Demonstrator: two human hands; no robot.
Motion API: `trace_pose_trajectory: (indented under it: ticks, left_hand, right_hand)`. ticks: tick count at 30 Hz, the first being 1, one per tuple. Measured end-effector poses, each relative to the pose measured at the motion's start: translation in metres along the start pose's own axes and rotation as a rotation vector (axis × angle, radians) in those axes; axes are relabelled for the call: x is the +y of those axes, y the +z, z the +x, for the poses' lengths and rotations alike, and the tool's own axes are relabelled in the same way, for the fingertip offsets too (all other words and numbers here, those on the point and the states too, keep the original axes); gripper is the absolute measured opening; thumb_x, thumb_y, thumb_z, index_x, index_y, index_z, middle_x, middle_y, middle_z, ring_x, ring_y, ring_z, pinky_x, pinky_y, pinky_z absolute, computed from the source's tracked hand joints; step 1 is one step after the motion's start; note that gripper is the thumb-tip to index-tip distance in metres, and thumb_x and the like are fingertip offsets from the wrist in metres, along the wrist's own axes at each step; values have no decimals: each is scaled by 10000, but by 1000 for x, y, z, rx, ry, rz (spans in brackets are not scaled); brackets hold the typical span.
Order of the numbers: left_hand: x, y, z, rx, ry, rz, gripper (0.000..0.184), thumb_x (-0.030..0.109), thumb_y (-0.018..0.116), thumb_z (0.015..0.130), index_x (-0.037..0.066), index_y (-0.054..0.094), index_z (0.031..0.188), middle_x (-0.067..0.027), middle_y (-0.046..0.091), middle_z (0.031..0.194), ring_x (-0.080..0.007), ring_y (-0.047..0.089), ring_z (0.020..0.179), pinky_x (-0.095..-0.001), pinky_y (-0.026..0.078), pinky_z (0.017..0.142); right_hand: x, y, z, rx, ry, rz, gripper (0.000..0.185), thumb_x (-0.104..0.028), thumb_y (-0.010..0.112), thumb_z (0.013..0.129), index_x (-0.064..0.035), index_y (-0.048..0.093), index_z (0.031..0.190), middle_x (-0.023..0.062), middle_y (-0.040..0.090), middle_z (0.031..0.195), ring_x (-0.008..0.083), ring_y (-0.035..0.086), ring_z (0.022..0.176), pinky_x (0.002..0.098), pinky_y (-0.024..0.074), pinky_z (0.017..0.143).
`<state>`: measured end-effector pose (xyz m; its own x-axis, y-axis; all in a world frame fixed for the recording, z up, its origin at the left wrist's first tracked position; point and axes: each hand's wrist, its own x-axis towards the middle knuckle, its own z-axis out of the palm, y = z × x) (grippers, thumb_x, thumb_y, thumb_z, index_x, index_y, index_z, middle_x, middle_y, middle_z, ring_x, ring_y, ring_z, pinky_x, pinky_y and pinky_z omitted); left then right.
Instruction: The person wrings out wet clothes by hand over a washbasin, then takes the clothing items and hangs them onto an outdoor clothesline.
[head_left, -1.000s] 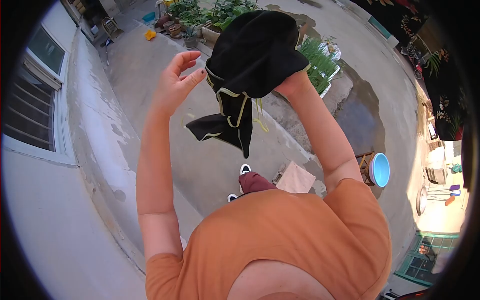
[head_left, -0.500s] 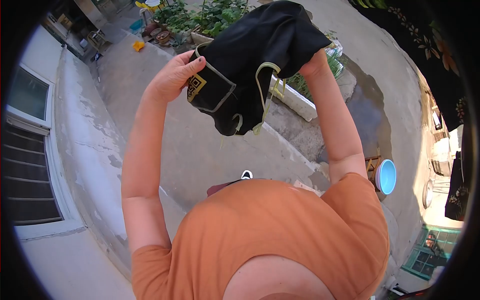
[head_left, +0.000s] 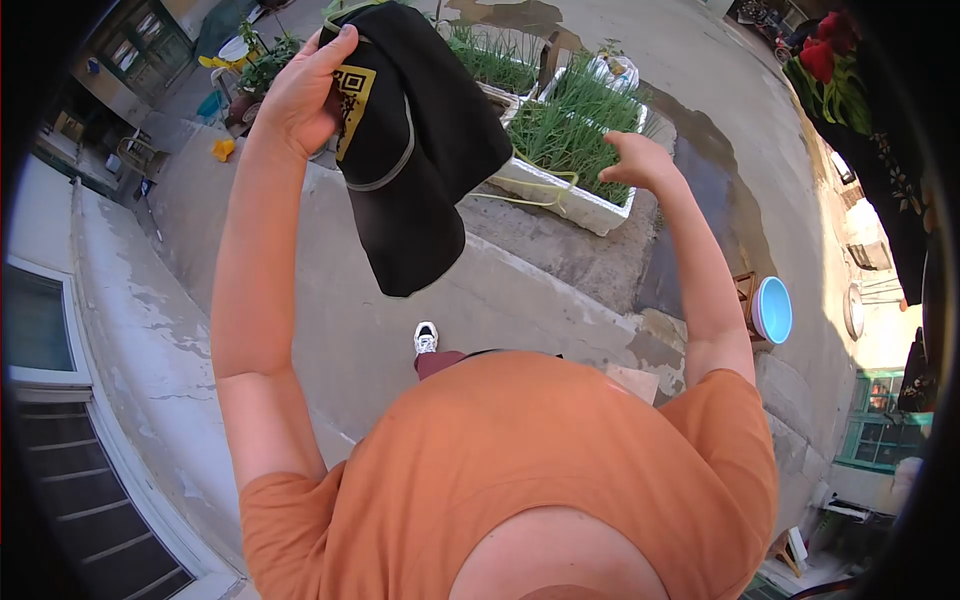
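A black apron (head_left: 415, 215) with pale green edging and a yellow printed code patch hangs in loose folds at the upper middle. Its top edge is pinched in my left hand (head_left: 303, 92), thumb on the front and fingers behind, partly hidden. A pale green tie (head_left: 560, 203) trails from the cloth out to the right. My right hand (head_left: 640, 163) is apart from the apron, its fingers spread and holding nothing. Behind that hand, in the view, stands a white planter box (head_left: 590, 212) of grassy green plants (head_left: 560, 125).
To the right, a light blue basin (head_left: 772, 310) rests against a wooden stool (head_left: 745, 295). Dark flowered cloth (head_left: 870, 170) hangs at the right edge. A window (head_left: 90, 490) with bars is in the wall at left. Wet ground (head_left: 700, 230) lies beyond the planter.
My right hand has let go of the apron and moved apart, fingers opening. The apron now hangs from my left hand, further left and folded narrower. The view has shifted, showing more of the planter.
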<state>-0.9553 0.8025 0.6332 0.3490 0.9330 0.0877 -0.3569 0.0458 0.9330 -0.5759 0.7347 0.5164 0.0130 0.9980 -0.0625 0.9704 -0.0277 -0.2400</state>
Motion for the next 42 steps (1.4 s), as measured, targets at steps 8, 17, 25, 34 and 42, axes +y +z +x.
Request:
trace_pose_trajectory:
  ticks: [8, 17, 25, 34, 42]
  left_hand:
    - [17, -21, 47, -482, -25, 124, 322, 148, 639, 829, 79, 536, 1125, -16, 630, 914, -109, 621, 809, -258, 525, 688]
    - [5, -102, 104, -743, -90, 8, 492, 474, 413, 913, 88, 484, 1210, -46, 528, 1119, -134, 513, 1007, -300, 472, 781]
    - [-117, -98, 107, -746, -582, 4, 584, 562, 456, 858, 207, 356, 1311, 8, 539, 1106, -145, 514, 994, -318, 459, 686]
    - [-84, -62, 120, -565, -194, 285, 343, 349, 562, 881, 83, 581, 1096, 10, 630, 952, -79, 569, 851, -252, 437, 766]
    - [-9, 4, 132, -712, 518, 620, 158, 195, 603, 858, 68, 597, 951, 22, 598, 829, -70, 542, 788, -232, 447, 697]
  right_hand:
    - [-165, -19, 61, 524, -370, 794, 721, -527, 634, 762, -72, 430, 1282, 92, 530, 1200, 193, 479, 1129, 369, 355, 966]
    - [-231, -51, 72, 368, -292, 1208, 293, -158, 664, 808, -105, 581, 1084, -1, 628, 964, 112, 584, 883, 272, 474, 812]
    - [-218, -63, 43, 93, -471, 1605, 421, 69, 540, 804, -92, 507, 1192, 28, 599, 1073, 138, 572, 986, 284, 464, 855]
    - [-160, -63, -22, 375, -234, 1245, 422, 94, 575, 753, -73, 524, 1137, 18, 602, 1018, 112, 564, 947, 255, 446, 859]
    - [-152, -76, -32, 275, 11, 480, 722, -408, 777, 621, -52, 492, 1181, 83, 556, 1119, 211, 491, 1100, 335, 379, 931]
